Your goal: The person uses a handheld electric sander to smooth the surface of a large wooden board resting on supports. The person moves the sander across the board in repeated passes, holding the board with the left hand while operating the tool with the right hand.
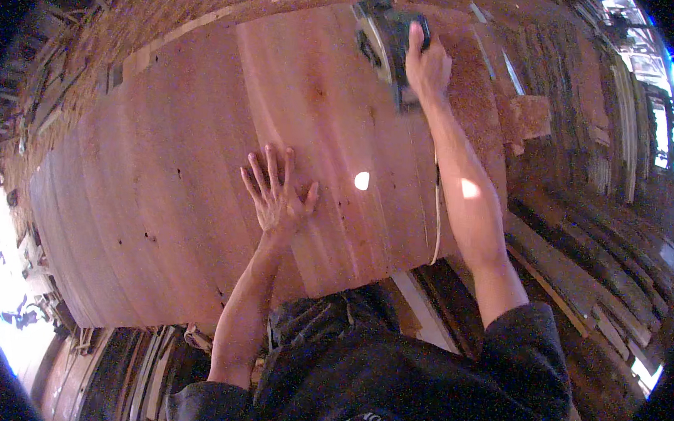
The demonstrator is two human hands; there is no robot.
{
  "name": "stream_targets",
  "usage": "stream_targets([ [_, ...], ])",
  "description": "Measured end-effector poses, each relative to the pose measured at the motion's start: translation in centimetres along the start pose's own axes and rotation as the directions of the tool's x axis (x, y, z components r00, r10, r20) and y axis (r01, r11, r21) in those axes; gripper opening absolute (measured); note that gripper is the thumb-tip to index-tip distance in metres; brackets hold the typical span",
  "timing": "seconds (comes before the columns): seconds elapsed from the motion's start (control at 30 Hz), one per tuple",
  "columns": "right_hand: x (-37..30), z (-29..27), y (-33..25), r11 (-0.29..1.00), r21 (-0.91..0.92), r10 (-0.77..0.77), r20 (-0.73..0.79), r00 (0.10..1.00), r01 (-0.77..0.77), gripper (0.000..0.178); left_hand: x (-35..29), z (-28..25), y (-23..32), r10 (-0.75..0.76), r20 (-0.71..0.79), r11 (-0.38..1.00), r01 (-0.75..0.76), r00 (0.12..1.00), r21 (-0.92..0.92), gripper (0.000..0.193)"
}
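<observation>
Sander (384, 40) sits at upper centre of the frame, gripped by the right hand (427, 65). Left hand (278, 195) lies flat, fingers spread wide, mid-frame on the wood panel (170, 169).

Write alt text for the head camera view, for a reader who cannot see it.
A person leans over a large reddish wooden panel, the right hand gripping a dark power sander at its far end while the left hand presses flat, fingers spread, on the wood. A thin cord hangs beside the right forearm, and stacked planks lie to the right.
</observation>
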State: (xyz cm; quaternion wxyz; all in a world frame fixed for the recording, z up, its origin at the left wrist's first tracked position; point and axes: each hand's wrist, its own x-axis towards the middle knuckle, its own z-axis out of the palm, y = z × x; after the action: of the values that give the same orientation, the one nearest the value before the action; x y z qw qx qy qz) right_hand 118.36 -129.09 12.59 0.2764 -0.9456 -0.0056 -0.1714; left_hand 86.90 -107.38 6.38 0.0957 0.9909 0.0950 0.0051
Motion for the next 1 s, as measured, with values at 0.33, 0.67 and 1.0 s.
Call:
stream_targets([
  [0.33,4.4,1.4,-3.4,0.972,0.090,0.180,0.301,0.937,-0.215,0.078,-0.6,0.9,-1.0,-0.015,0.010,0.999,0.015,1.000,0.031,0.091],
  [0.67,-36.8,-22.4,13.3,0.822,0.270,0.466,0.186,0.865,-0.501,0.045,-0.2,1.0,-0.6,0.055,-0.067,0.997,-0.052,0.996,0.051,0.089],
  [1.0,-50.8,-29.7,18.8,0.932,0.077,0.348,0.099,0.932,-0.355,0.067,-0.2,2.0,-0.5,0.050,-0.103,0.998,-0.046,0.993,0.036,0.088],
])
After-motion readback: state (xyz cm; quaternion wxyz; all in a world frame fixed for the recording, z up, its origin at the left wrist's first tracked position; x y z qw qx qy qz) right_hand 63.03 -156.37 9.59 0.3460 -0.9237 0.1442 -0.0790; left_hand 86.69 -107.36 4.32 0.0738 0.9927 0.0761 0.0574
